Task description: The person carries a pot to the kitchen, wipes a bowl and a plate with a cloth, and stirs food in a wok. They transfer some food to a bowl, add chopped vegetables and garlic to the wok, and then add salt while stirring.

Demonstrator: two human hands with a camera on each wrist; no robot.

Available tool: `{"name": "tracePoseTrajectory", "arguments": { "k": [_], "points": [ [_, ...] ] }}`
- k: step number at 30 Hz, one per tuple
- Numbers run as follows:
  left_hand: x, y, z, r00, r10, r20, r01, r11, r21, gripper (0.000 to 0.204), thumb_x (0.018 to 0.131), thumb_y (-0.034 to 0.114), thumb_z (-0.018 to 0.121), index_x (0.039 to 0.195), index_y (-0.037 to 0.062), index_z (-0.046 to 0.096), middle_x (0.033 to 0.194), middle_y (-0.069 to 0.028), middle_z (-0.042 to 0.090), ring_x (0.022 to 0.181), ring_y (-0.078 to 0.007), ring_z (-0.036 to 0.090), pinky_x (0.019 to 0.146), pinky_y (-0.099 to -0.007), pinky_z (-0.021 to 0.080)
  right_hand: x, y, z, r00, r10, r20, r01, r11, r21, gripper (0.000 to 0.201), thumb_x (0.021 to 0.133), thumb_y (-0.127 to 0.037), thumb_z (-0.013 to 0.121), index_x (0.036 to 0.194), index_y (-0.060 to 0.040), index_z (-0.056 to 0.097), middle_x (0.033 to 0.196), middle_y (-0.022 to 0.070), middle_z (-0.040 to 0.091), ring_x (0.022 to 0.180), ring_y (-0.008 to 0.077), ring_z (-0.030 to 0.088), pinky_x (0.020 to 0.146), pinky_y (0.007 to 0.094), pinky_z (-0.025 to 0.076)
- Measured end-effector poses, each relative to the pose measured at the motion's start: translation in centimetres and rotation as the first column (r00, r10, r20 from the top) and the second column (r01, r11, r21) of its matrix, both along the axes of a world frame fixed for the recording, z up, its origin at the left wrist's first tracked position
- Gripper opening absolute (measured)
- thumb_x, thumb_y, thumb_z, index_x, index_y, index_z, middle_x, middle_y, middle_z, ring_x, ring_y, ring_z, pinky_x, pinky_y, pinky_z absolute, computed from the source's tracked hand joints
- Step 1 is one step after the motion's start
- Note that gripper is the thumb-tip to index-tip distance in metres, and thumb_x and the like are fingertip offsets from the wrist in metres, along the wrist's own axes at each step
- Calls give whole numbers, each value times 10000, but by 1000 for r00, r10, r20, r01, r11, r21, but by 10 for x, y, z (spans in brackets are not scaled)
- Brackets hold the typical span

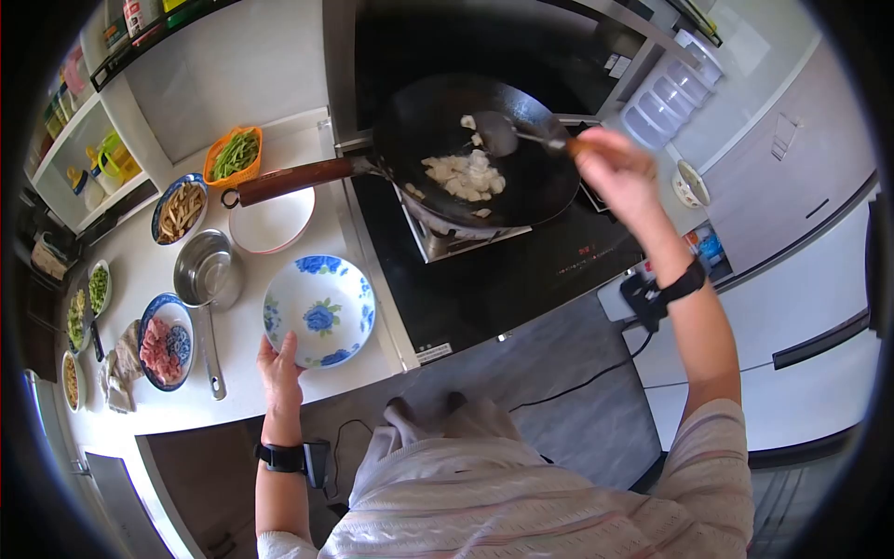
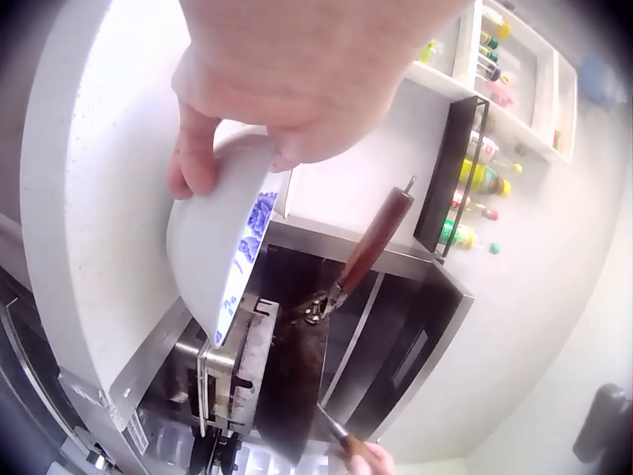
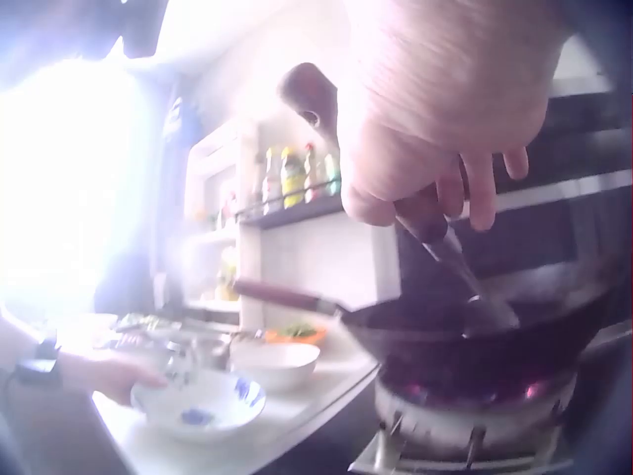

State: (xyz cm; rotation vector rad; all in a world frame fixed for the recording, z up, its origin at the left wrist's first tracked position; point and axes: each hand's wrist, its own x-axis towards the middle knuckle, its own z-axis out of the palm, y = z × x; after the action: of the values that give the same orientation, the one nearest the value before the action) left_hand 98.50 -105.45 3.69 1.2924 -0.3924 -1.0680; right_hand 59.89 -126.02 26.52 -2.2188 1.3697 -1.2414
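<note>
In the head view, my left hand [image 1: 281, 373] grips the near rim of a white bowl with blue flowers [image 1: 303, 279], thumb over the inside. The left wrist view shows this bowl [image 2: 213, 223] tilted, fingers on its outer wall. My right hand [image 1: 619, 172] holds a wok spatula by its wooden handle, with the metal blade [image 1: 496, 137] down in the wok [image 1: 410, 121]. Beside the blade lie pale, cooked-looking pieces of food [image 1: 456, 175], several smaller bits scattered around them. Flames glow under the wok [image 3: 445, 346] in the right wrist view.
The wok's long handle [image 1: 298, 182] reaches left over a white bowl [image 1: 270, 224]. On the counter stand a steel saucepan [image 1: 207, 265], a bowl of raw meat [image 1: 186, 368], brown strips [image 1: 182, 212], an orange basket of green strips [image 1: 258, 175] and a knife [image 1: 97, 340].
</note>
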Motion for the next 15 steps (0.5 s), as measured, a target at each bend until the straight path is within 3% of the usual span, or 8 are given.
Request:
{"name": "tracePoseTrajectory", "arguments": {
  "k": [1,2,5,6,8,12,13,15],
  "points": [
    [-1,1,-1,1000,14,26,-14,1000,10,286,838,130,579,1101,55,497,955,-72,593,796,-151,598,605,-295,532,-20,-22,14,991,62,116,-70,996,63,198,752,-120,633,921,-18,617,795,52,646,686,114,613,638,253,503],
    [-2,1,-3,999,22,39,-22,1000,2,298,835,129,584,1104,44,490,956,-75,592,792,-153,597,600,-293,532,-32,-29,32,969,-9,246,-36,983,178,212,758,-137,627,917,2,610,775,83,640,647,129,616,600,268,515],
    [-7,5,-6,993,65,94,-68,997,30,298,830,116,580,1100,25,491,956,-83,593,790,-152,597,591,-287,531,-66,-46,70,960,-210,187,135,928,348,364,734,-297,636,930,6,588,723,118,628,585,173,630,565,258,522],
    [-6,5,-8,993,70,97,-73,997,26,298,830,116,580,1100,25,491,956,-83,593,790,-152,597,591,-287,531,-71,-51,71,960,-204,191,129,930,345,364,734,-297,636,930,6,588,723,118,628,585,173,630,565,258,522],
    [-8,7,-14,987,91,132,-94,995,16,287,825,97,570,1087,6,496,938,-88,596,767,-150,598,578,-276,527,-80,-61,69,943,-249,222,91,832,547,395,720,-337,637,914,3,582,726,127,632,566,192,635,563,264,523],
    [-15,8,-8,979,121,164,-137,987,87,261,818,100,564,1052,-5,518,895,-91,603,723,-148,601,548,-270,522,-54,-73,41,893,-60,445,-197,839,508,283,754,-231,640,930,-15,590,760,122,636,597,190,643,582,270,530],
    [-15,8,-7,978,129,167,-145,985,89,261,818,100,564,1052,-5,518,895,-91,603,723,-148,601,548,-270,522,-48,-76,42,892,-54,448,-205,836,509,283,754,-231,640,930,-15,590,760,122,636,597,190,643,582,270,530],
    [-13,12,-5,974,65,216,-84,994,77,247,822,122,559,1030,-8,530,875,-91,606,704,-144,603,530,-273,522,-37,-74,49,931,209,300,-292,919,265,228,766,-161,637,945,-24,603,789,108,633,654,160,640,609,258,523]
  ]
}}
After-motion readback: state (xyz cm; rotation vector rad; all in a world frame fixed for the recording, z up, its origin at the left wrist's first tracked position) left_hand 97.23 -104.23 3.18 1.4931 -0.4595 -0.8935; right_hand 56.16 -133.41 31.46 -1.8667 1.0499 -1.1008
